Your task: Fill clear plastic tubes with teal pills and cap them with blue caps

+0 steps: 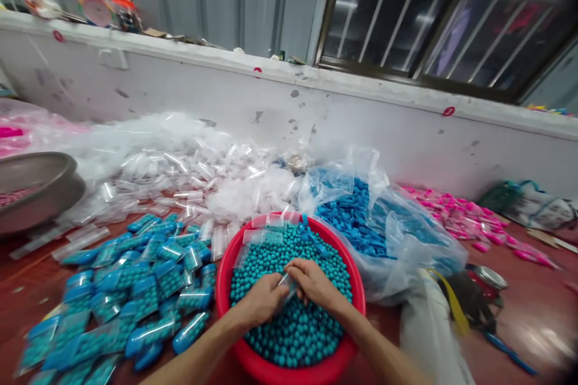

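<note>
A red basin full of small teal balls sits in front of me. Both hands meet over the balls. My left hand and my right hand are closed together on a small clear plastic packet held between their fingers. A couple of empty clear packets lie on the balls at the basin's far rim.
Filled blue-capped packets cover the floor at left. A heap of empty clear packets lies behind. A clear bag of blue caps stands at right, pink items beyond it. A grey bowl is at far left.
</note>
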Demonstrator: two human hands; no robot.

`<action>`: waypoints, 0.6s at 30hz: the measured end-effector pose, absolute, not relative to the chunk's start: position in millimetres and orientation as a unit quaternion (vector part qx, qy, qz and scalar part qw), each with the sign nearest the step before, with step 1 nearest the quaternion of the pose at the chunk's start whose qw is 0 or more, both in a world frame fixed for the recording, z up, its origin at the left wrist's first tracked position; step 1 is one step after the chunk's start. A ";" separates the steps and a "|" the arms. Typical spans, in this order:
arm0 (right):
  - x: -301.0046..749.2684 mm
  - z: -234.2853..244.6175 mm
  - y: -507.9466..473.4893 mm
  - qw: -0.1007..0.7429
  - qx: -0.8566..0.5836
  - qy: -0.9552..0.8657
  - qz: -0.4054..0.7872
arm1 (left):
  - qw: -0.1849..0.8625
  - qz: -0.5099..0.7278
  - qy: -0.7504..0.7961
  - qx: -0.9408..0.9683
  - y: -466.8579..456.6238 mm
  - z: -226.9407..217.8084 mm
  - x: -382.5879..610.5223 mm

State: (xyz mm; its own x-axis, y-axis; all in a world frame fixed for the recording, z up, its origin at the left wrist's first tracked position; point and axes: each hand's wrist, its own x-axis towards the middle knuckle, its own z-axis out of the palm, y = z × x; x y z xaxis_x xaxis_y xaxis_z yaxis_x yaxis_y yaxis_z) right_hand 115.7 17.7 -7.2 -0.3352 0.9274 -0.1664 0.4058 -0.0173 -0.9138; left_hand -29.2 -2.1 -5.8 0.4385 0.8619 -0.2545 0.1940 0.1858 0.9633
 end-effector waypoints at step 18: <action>135.9 24.4 51.5 0.282 -0.593 -0.711 0.251 | 0.351 0.085 0.549 0.754 -6.6 -1.3 -27.8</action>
